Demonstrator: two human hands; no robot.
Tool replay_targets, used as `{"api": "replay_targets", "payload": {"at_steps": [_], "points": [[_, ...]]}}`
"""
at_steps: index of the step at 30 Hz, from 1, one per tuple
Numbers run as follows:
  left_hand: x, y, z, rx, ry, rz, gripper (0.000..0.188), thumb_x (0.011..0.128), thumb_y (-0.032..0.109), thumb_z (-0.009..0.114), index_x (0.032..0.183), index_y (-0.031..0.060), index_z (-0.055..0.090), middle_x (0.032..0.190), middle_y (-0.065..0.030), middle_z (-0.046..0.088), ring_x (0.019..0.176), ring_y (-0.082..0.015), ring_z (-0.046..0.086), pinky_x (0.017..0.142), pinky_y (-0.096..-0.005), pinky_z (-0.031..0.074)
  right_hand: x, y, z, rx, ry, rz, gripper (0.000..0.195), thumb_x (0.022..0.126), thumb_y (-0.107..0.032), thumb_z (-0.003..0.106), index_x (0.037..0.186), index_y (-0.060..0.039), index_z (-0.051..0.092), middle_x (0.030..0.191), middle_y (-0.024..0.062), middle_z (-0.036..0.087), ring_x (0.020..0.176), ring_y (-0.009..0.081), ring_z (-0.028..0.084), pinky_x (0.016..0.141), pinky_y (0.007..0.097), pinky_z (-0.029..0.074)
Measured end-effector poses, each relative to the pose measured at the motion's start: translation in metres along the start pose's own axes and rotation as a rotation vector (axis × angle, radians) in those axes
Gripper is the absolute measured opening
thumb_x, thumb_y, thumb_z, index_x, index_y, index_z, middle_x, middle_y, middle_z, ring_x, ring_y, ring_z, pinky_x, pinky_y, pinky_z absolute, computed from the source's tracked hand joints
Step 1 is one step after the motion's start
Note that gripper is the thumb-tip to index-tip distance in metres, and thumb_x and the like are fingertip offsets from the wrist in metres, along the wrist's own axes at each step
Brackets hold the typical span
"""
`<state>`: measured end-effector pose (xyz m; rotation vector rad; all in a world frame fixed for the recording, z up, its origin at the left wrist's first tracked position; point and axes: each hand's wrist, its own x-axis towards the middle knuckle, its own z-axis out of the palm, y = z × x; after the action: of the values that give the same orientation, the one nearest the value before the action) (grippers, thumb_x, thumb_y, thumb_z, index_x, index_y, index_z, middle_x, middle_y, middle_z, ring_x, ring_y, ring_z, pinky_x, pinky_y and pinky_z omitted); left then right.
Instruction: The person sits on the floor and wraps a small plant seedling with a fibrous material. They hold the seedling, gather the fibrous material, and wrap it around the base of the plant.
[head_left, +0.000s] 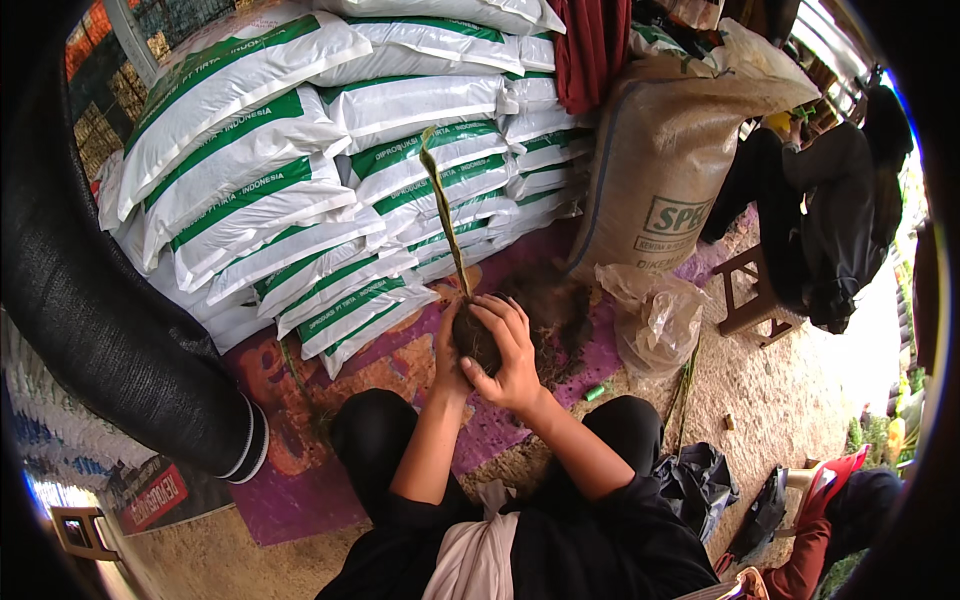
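Between my two palms sits a dark, rounded ball of soil (475, 339) with thin roots showing on its surface. A single long plant shoot (447, 217), green-yellow and narrow, rises from its top and leans slightly left. My left hand (448, 352) cups the ball's left side, mostly edge-on to me. My right hand (511, 349) wraps the right side, its fingers over the top and its thumb across the front. Just beyond lies a heap of loose dark soil and fibrous roots (555, 319) on a purple printed sheet (495, 427).
Stacked white-and-green plastic sacks (420, 112) stand ahead. A large brown woven sack (660, 165) and a crumpled clear plastic bag (652, 322) are at right. A black roll (135, 300) curves along the left. A person in black (840, 195) sits nearby; another's red sleeve (806, 551) shows lower right.
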<state>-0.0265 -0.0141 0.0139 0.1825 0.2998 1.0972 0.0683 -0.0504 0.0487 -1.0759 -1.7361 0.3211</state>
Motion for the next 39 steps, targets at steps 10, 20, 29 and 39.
{"api": "replay_targets", "payload": {"at_steps": [10,20,29,39], "points": [[0.002,0.006,0.003,0.097,0.049,0.044,0.047,0.091,0.049,0.039,0.106,0.0088,0.056,0.101,-0.0067,0.061,0.089,-0.0179,0.062,0.078,-0.0314,0.052,-0.008,-0.003,0.011,-0.035,0.045,0.185,0.062,0.076,-0.019,0.065,0.129,0.0013,0.04,0.132,0.0202,0.042,0.123,0.0359,0.039,0.106,0.0478,0.023],[0.002,0.001,0.003,0.177,0.171,0.08,0.06,0.09,0.056,0.034,0.119,0.0051,0.049,0.115,-0.0096,0.055,0.103,-0.0212,0.056,0.09,-0.0351,0.046,0.001,0.004,0.001,-0.119,0.018,0.213,0.061,0.072,-0.021,0.071,0.123,0.001,0.046,0.124,0.0206,0.049,0.115,0.032,0.048,0.1,0.0483,0.031],[0.007,0.006,0.014,0.495,0.279,0.139,0.058,0.092,0.05,0.033,0.126,0.0047,0.045,0.119,-0.0107,0.052,0.107,-0.0227,0.054,0.093,-0.0369,0.043,0.007,0.019,-0.005,0.697,0.208,0.624,0.07,0.062,-0.006,0.079,0.122,0.0052,0.046,0.108,0.0139,0.059,0.099,0.018,0.057,0.09,0.0313,0.044],[0.008,-0.001,0.003,0.118,0.078,-0.019,0.05,0.092,0.046,0.037,0.122,0.0068,0.048,0.116,-0.0085,0.054,0.103,-0.0208,0.056,0.089,-0.0354,0.047,-0.003,0.01,0.006,-0.1,0.143,0.184,0.066,0.071,-0.026,0.07,0.126,-0.0004,0.043,0.127,0.0162,0.047,0.121,0.0314,0.042,0.105,0.0552,0.01]]}}
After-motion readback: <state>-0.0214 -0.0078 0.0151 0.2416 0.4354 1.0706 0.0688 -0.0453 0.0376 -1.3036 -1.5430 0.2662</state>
